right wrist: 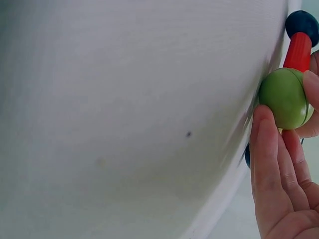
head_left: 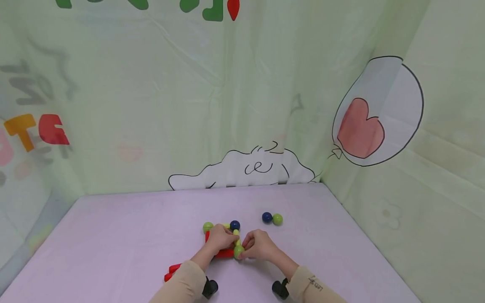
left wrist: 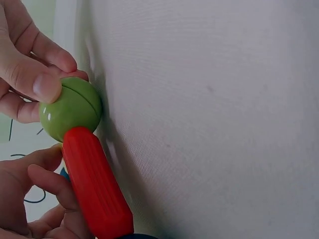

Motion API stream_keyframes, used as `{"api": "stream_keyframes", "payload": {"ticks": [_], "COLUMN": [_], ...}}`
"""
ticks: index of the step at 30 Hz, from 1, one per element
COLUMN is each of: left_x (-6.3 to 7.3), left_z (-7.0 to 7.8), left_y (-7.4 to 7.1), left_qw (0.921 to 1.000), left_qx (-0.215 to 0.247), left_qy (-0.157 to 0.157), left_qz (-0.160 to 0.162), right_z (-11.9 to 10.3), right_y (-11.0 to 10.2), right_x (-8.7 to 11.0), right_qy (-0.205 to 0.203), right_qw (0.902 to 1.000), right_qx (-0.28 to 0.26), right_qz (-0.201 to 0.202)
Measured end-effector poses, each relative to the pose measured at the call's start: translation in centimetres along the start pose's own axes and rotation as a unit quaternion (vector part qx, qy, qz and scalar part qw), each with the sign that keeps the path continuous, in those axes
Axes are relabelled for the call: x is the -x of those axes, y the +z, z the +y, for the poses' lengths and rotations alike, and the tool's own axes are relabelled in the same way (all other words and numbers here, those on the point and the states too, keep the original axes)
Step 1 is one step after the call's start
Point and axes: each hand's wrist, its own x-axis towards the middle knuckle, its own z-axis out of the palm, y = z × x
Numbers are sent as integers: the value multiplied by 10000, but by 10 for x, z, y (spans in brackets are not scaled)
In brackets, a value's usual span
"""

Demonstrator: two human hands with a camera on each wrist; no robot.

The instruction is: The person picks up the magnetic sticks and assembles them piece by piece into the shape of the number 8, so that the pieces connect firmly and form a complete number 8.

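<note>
Green ball (head_left: 238, 252) is set at the near right corner of a four-sided ball-and-rod frame (head_left: 223, 253) on the table (head_left: 113, 244). It is gripped by the right hand (head_left: 259, 245), whose thumb is pressed on it and whose fingertips are laid against its side, the space between being filled by the ball. The side yellow rod (head_left: 236, 239), placed between this ball and the far right navy ball (head_left: 235, 225), is pinched by the left hand (head_left: 221, 238), thumb and fingers nearly closed around it. Whether the rod is fully seated in the ball cannot be told.

The near side is formed by the near red rod (left wrist: 97, 184), met at its left end by the near left navy ball (right wrist: 302, 26). The left side is formed by another red rod (head_left: 207, 236), partly hidden, and the far left corner by a second green ball (head_left: 208, 227), beside the far yellow rod (head_left: 226, 226). Well to the far right, a loose navy ball (head_left: 267, 217) and a loose green ball (head_left: 278, 219) are placed touching. At the near left, red pieces (head_left: 175, 268) are partly covered by the left sleeve (head_left: 183, 280).
</note>
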Motion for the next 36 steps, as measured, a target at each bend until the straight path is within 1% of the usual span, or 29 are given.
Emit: {"api": "stream_keyframes", "payload": {"ticks": [2,11,15,18,23,26,29,34,36], "left_x": [0,1,1,1,3,4,7,12,15], "left_z": [0,2,1,0,-5,-9,-12,-19,-22], "left_y": [0,-1,-3,-6,-17,-25,-35,-49,-54], "left_qw": [10000,9983,9986,9984,9956,9920,9881,9822,9803], "left_qx": [0,-386,-272,-205,-233,-293,-464,-755,-877], "left_qy": [77,438,444,514,908,1209,1421,1632,1670], "left_qz": [-21,21,-58,-84,-85,-194,-356,-534,-593], "right_z": [1,1,1,1,1,1,0,-1,-1], "right_y": [0,0,0,0,0,0,0,1,2], "right_x": [0,0,0,-1,-2,-3,-3,-3,-4], "right_qy": [-24,3,-12,-6,-34,11,60,172,206], "right_qw": [10000,10000,10000,10000,10000,10000,9999,9997,9996], "right_qx": [-21,-2,34,30,5,3,9,1,3], "right_qz": [15,54,42,13,25,59,87,145,174]}}
